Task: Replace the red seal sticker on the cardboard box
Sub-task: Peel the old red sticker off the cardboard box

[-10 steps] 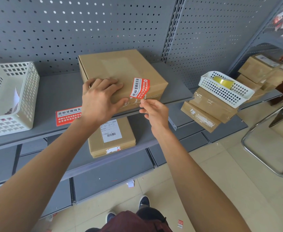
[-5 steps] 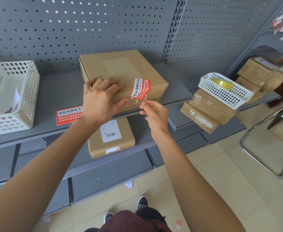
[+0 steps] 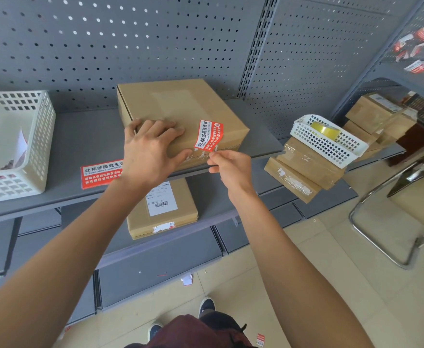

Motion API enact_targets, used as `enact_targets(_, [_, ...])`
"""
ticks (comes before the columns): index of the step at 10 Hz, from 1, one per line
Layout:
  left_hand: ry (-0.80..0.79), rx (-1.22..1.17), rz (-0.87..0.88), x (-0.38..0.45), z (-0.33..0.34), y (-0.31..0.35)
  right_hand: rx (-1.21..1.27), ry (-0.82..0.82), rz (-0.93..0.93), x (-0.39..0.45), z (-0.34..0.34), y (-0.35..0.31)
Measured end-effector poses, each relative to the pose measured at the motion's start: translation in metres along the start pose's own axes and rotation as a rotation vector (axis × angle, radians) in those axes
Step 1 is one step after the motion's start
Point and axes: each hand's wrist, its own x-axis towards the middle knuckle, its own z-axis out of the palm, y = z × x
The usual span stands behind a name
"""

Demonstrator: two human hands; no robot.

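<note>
One cardboard box [image 3: 178,116] at frame centre on the grey shelf [image 3: 85,144], two red seal stickers (one [image 3: 209,134] on the box's near edge, one [image 3: 100,173] flat on the shelf), two white baskets, left hand [image 3: 150,149] spread flat on the box, right hand [image 3: 227,164] pinching the box sticker's lower edge between thumb and forefinger.

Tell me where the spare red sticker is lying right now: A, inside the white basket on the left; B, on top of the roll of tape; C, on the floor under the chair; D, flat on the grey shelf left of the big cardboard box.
D: the spare red sticker lies flat on the grey shelf, left of the cardboard box, partly hidden by the left hand.
</note>
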Motion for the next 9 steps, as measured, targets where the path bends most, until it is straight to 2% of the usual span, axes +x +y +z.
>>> enact_targets(4, [-0.008,0.003,0.0,0.0,0.0,0.001,-0.004,-0.027,0.061,0.002,0.001,-0.009])
enact_targets(9, [0.015,0.008,0.002,0.0,0.001,0.0,0.121,0.069,0.156,0.001,0.016,-0.004])
